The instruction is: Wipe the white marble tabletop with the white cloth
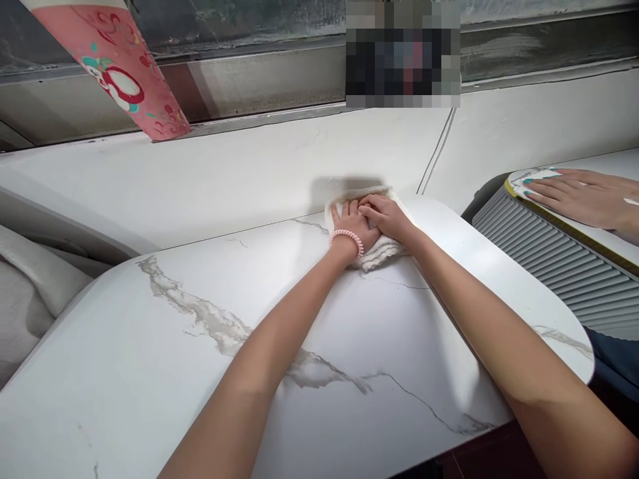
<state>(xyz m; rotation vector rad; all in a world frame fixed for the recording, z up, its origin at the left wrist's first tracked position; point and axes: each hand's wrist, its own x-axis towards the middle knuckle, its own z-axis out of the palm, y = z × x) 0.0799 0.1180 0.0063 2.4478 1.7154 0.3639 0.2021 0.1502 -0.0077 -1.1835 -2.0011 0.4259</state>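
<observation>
Left hand (360, 225) and right hand (390, 216) press crinkled cloth (383, 255) (white, wavy-edged).

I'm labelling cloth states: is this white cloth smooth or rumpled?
Rumpled: the white cloth shows wrinkled folds along its near edge; its middle is hidden.

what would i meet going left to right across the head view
Pink patterned container, left hand spread on a white cloth, right hand overlapping the left, another person's hand.

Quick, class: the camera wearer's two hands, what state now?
Left hand: open, spread on the rumpled white fabric cloth.
Right hand: against the left hand; open or closed cannot be told.
</observation>
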